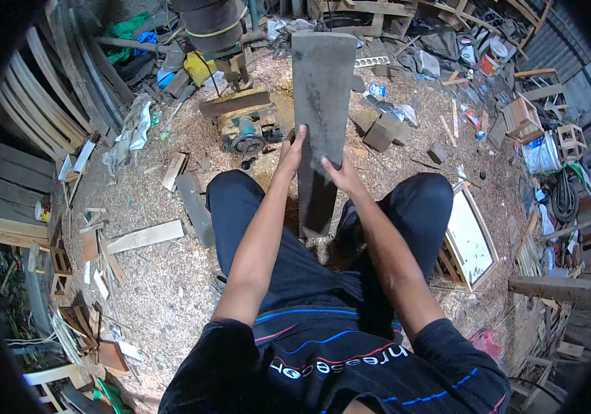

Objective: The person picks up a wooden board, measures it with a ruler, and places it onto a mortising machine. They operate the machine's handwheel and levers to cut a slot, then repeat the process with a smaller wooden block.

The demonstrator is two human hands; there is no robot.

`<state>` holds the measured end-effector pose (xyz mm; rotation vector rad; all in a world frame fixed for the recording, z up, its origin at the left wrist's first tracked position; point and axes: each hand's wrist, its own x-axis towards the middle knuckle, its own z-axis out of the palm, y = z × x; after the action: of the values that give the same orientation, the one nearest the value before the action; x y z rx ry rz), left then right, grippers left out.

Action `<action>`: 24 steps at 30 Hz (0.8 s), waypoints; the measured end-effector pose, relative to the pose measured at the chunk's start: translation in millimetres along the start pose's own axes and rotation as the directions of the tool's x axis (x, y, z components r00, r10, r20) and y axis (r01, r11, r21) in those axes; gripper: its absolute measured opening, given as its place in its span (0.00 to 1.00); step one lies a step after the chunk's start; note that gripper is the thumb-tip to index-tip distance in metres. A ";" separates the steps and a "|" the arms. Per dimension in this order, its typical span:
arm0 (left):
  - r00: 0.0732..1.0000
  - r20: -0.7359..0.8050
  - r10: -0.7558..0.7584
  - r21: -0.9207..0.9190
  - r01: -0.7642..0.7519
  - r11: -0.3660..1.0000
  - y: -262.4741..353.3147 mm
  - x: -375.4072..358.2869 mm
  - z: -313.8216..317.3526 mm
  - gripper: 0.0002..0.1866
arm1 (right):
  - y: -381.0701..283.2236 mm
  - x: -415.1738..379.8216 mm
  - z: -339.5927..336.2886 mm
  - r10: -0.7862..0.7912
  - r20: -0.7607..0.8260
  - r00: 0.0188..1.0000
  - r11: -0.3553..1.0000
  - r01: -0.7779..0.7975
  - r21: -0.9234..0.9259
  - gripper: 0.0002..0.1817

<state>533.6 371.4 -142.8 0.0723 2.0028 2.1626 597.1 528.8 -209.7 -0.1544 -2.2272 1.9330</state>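
A long grey wooden board (322,90) stands upright between my knees, its wide end pointing away at the top of the view. My left hand (293,153) grips its left edge, thumb along the near face. On the right edge my right hand (341,175) holds it a little lower, thumb on the face and the other fingers hidden behind. The board's lower part (316,200) is in shadow. Just beyond my left knee lies a green power tool (248,138) with a round base, beside a wood block (235,103).
Sawdust covers the floor (164,269). Left are an offcut (146,237) and leaning curved planks (47,96). A framed white panel (470,237) lies by my right knee. Wood blocks (386,132) and a dark drum (209,24) are ahead; small crates (522,119) stand right.
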 end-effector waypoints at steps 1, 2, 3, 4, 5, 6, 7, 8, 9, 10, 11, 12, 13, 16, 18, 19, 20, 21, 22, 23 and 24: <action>0.997 0.083 0.005 -0.017 -0.004 1.000 -11.1 8.2 -5.9 0.47 | 12.9 -4.8 6.9 0.077 -0.015 0.997 0.994 -0.076 0.074 0.34; 0.996 0.062 -0.060 0.053 0.057 0.997 -7.9 4.0 -6.2 0.48 | 24.3 -5.4 14.8 0.044 -0.086 0.995 0.992 -0.033 0.122 0.33; 0.992 0.033 -0.120 0.118 0.115 0.986 -9.0 -7.1 -7.2 0.49 | 36.4 -1.1 21.3 0.010 -0.154 0.988 0.986 0.016 0.165 0.33; 0.986 0.021 -0.166 0.178 0.160 0.971 -20.6 -7.3 -6.5 0.49 | 44.7 7.6 21.9 -0.022 -0.226 0.974 0.977 0.069 0.202 0.32; 0.977 0.009 -0.212 0.237 0.204 0.950 -32.4 -7.2 -5.9 0.50 | 40.2 14.0 16.5 -0.002 -0.200 0.980 0.980 0.041 0.193 0.29; 0.968 0.015 -0.250 0.293 0.235 0.927 -67.7 3.6 -7.6 0.51 | 42.4 20.3 12.2 0.042 -0.175 0.984 0.975 -0.002 0.222 0.28; 0.956 0.019 -0.294 0.349 0.269 0.898 -103.3 11.5 -7.5 0.52 | 44.8 23.9 9.2 0.091 -0.150 0.985 0.967 -0.052 0.249 0.27; 0.955 0.000 -0.297 0.294 0.284 0.913 -131.8 25.7 -4.1 0.52 | 47.1 35.5 4.6 0.127 -0.122 0.984 0.958 -0.089 0.274 0.26; 0.954 -0.020 -0.299 0.242 0.294 0.925 -157.3 43.1 -2.4 0.52 | 51.3 40.0 2.3 0.130 -0.106 0.986 0.965 -0.101 0.243 0.27; 0.950 -0.045 -0.309 0.189 0.312 0.931 -178.6 53.9 -2.1 0.52 | 67.8 46.2 3.7 0.150 -0.128 0.980 0.969 -0.120 0.216 0.28; 0.927 -0.084 -0.365 0.221 0.375 0.901 -189.1 58.1 -1.9 0.53 | 90.4 50.6 8.4 0.175 -0.146 0.974 0.971 -0.145 0.191 0.28; 0.922 -0.109 -0.371 0.250 0.386 0.888 -199.1 64.2 -1.6 0.53 | 112.6 56.8 12.9 0.192 -0.166 0.967 0.973 -0.164 0.165 0.29; 0.919 -0.134 -0.370 0.278 0.393 0.876 -203.3 72.2 1.3 0.53 | 119.4 63.1 20.4 0.228 -0.242 0.943 0.971 -0.202 0.129 0.31; 0.881 -0.232 -0.412 0.311 0.469 0.827 -220.9 81.9 4.7 0.49 | 138.0 77.6 26.6 0.321 -0.204 0.925 0.944 -0.294 0.151 0.29; 0.859 -0.309 -0.408 0.336 0.500 0.798 -234.7 92.6 4.3 0.44 | 183.9 90.5 34.2 0.343 -0.212 0.915 0.939 -0.330 0.094 0.27; 0.864 -0.298 -0.405 0.336 0.493 0.803 -241.8 101.2 2.1 0.43 | 184.3 97.3 35.7 0.388 -0.189 0.902 0.921 -0.373 0.110 0.26; 0.870 -0.287 -0.401 0.337 0.484 0.808 -248.4 110.2 -1.0 0.42 | 182.8 104.4 37.1 0.430 -0.166 0.887 0.902 -0.414 0.125 0.26; 0.875 -0.275 -0.398 0.337 0.475 0.813 -254.7 119.0 -3.6 0.42 | 181.1 112.6 37.6 0.425 -0.134 0.895 0.902 -0.407 0.142 0.26; 0.887 -0.262 -0.381 0.323 0.452 0.831 -258.8 128.9 -6.3 0.41 | 177.7 121.9 36.4 0.418 -0.105 0.902 0.903 -0.400 0.158 0.26; 0.899 -0.248 -0.362 0.308 0.427 0.850 -257.4 141.7 -8.0 0.41 | 175.4 131.5 34.0 0.410 -0.077 0.909 0.903 -0.393 0.173 0.27; 0.910 -0.235 -0.341 0.291 0.401 0.869 -255.9 155.4 -7.6 0.40 | 172.5 142.8 29.6 0.383 -0.053 0.922 0.911 -0.367 0.189 0.27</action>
<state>407.6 408.1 -412.0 -0.4405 2.2378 1.6258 443.7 553.8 -373.7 -0.6750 -2.0723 2.2495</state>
